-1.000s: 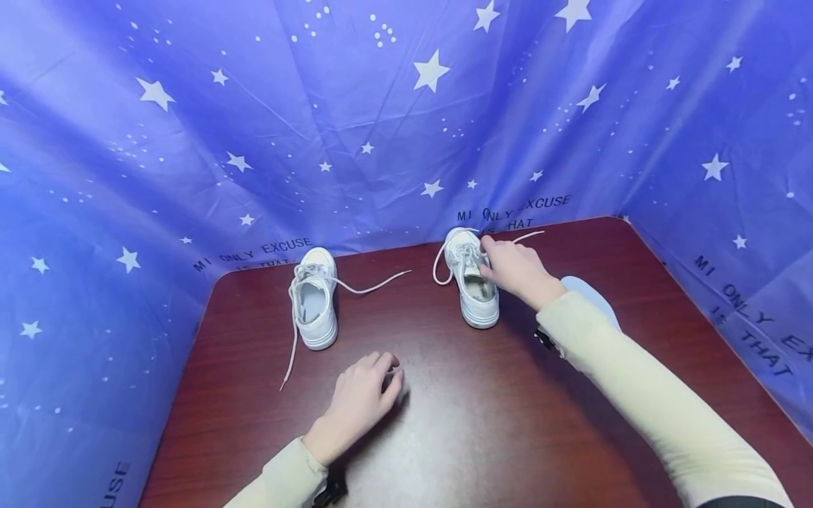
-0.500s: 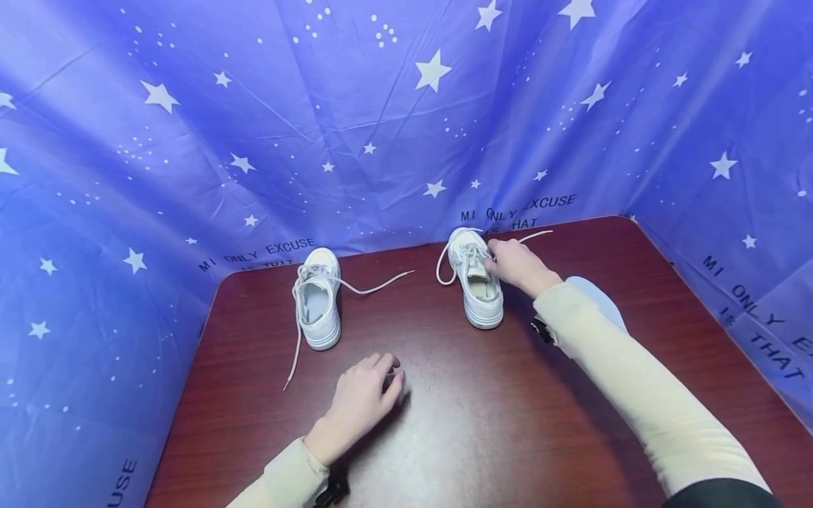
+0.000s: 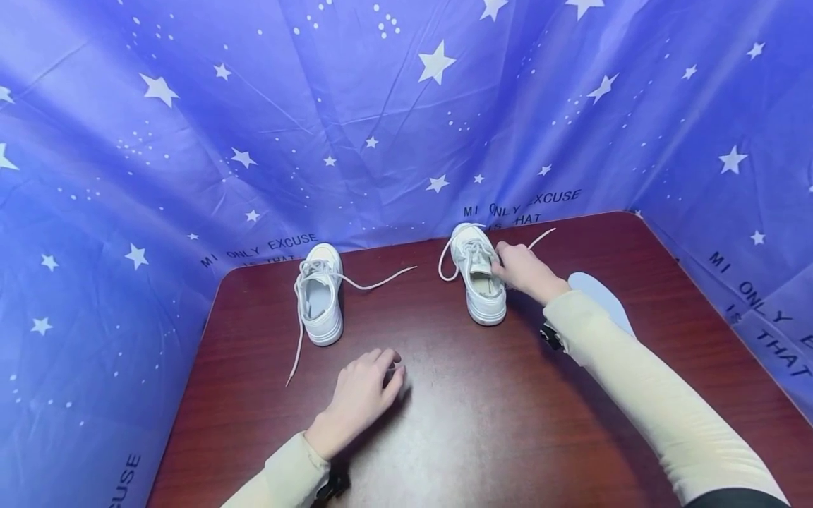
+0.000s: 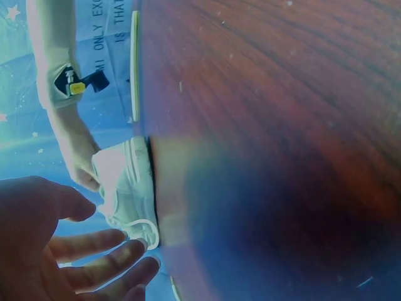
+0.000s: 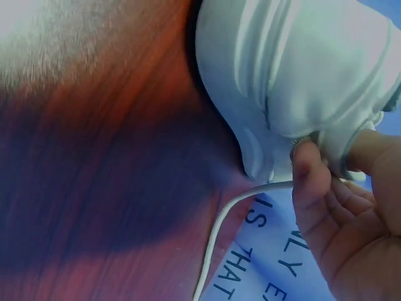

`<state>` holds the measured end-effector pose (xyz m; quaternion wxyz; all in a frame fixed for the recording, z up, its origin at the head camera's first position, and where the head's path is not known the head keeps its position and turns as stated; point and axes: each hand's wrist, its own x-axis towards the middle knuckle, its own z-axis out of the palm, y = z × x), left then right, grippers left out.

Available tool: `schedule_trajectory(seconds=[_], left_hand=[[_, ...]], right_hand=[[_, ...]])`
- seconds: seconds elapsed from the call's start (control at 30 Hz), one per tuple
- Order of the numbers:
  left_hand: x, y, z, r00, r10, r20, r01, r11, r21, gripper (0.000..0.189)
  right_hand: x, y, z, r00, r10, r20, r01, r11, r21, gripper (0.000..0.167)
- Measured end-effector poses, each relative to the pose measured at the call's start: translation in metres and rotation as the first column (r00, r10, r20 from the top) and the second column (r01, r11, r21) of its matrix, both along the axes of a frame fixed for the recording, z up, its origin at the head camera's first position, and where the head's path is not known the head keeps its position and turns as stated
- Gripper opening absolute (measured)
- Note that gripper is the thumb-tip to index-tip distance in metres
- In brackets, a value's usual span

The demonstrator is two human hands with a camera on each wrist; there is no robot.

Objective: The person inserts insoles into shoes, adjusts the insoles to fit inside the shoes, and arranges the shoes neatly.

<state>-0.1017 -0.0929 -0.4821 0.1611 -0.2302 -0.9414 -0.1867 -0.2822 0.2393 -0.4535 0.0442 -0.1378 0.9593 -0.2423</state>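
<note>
Toward the back of the table stands a white lace-up sneaker [image 3: 486,307], toe to the curtain. My right hand [image 3: 528,272] holds the right edge of its opening, beside the tongue. Close up in the right wrist view, my fingers and thumb [image 5: 311,172] pinch the sneaker's side panel [image 5: 307,75] near the lacing; part of the grip is hidden. A second white sneaker [image 3: 326,327] sits to the left, laces loose. Nearer the front, my left hand [image 3: 358,391] rests with loosely bent fingers and holds nothing; its spread fingers [image 4: 103,257] show in the left wrist view.
A pale, flat, insole-shaped piece [image 3: 600,300] lies right of the sneaker, partly under my right forearm. One lace [image 3: 380,282] trails between the sneakers. A star-printed blue curtain [image 3: 381,106] borders the brown table [image 3: 444,437] behind and at the sides.
My right hand stays at the sneaker's edge, slightly farther back along the opening toward the heel. The head view has shifted a little. My left hand and the other sneaker look unmoved.
</note>
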Motion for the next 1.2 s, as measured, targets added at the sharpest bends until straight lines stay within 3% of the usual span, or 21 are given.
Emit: schedule_trajectory(seconds=[0.27, 0.63, 0.97, 1.2], left_hand=[[-0.007, -0.005, 0.006, 1.000, -0.001, 0.001, 0.001, 1.000, -0.005, 0.011], [-0.012, -0.006, 0.010, 1.000, 0.006, 0.007, -0.006, 1.000, -0.012, 0.010], [-0.014, -0.010, 0.011, 1.000, 0.004, 0.031, -0.003, 1.000, -0.017, 0.010], [-0.015, -0.009, 0.012, 0.999, 0.007, 0.043, -0.006, 1.000, -0.016, 0.010]], right_hand=[[0.012, 0.000, -0.002, 0.999, 0.046, -0.011, -0.047, 0.989, -0.141, 0.006], [0.058, -0.005, 0.008, 0.989, 0.135, -0.056, -0.144, 0.962, -0.233, 0.011], [0.111, -0.017, 0.009, 0.956, 0.290, -0.034, -0.286, 0.906, -0.311, 0.010], [0.130, -0.022, 0.001, 0.922, 0.382, -0.064, -0.384, 0.879, -0.281, 0.012]])
